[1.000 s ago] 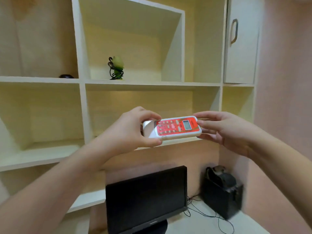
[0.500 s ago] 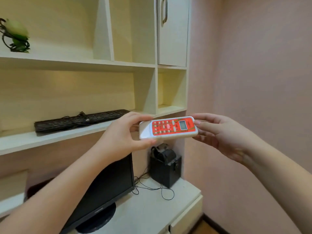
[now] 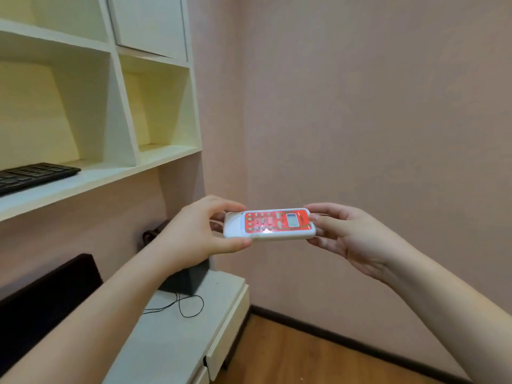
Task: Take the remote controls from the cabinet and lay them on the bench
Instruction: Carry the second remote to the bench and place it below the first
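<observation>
A white remote control (image 3: 270, 225) with a red button face and a small grey screen lies flat in the air in front of me, buttons up. My left hand (image 3: 196, 234) grips its left end, thumb below and fingers curled over the top. My right hand (image 3: 352, 236) holds the right end with fingers around its edge. The cream cabinet (image 3: 116, 112) with open shelves stands to the left. No bench shows in this view.
A black keyboard (image 3: 33, 174) lies on the cabinet's lower shelf. Below are a white desk (image 3: 177, 336), a dark monitor (image 3: 47, 297), a black box (image 3: 185, 275) and a thin cable (image 3: 188, 306). A pink wall fills the right; wooden floor (image 3: 304, 356) lies below.
My view has swung to the right, away from the cabinet toward the pink wall and floor. Both hands keep the same hold on the remote control.
</observation>
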`<state>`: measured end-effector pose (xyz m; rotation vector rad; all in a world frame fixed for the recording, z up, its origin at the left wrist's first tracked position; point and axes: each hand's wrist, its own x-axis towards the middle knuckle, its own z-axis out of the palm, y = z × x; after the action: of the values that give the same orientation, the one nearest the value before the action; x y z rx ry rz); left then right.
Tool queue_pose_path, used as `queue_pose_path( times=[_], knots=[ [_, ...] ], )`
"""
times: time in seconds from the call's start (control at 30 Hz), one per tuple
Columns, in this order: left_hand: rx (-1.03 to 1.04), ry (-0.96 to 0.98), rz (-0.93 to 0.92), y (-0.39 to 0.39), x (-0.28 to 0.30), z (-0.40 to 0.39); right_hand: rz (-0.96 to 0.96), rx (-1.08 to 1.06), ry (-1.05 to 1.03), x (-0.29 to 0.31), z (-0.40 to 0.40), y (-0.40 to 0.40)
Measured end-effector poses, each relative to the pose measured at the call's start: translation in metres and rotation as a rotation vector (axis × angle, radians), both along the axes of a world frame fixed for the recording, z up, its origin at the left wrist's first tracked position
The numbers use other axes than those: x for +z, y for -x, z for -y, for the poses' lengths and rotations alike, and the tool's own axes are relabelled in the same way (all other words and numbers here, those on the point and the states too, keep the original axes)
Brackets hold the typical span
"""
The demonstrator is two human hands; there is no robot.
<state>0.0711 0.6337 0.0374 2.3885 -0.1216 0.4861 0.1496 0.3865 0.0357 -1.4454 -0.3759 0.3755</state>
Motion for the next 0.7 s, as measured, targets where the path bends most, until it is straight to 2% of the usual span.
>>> queue_pose_path(
  times=[0.33, 0.7],
  knots=[
    [-0.374, 0.025, -0.097, -0.094, -0.036, 0.067, -0.074, -0.386, -0.036, -0.043, 0.079, -0.002],
    [-0.761, 0.02, -0.167, -0.144, -0.058, 0.251, -0.048, -0.762, -0.025, -0.065, 0.237, 0.043]
  ],
)
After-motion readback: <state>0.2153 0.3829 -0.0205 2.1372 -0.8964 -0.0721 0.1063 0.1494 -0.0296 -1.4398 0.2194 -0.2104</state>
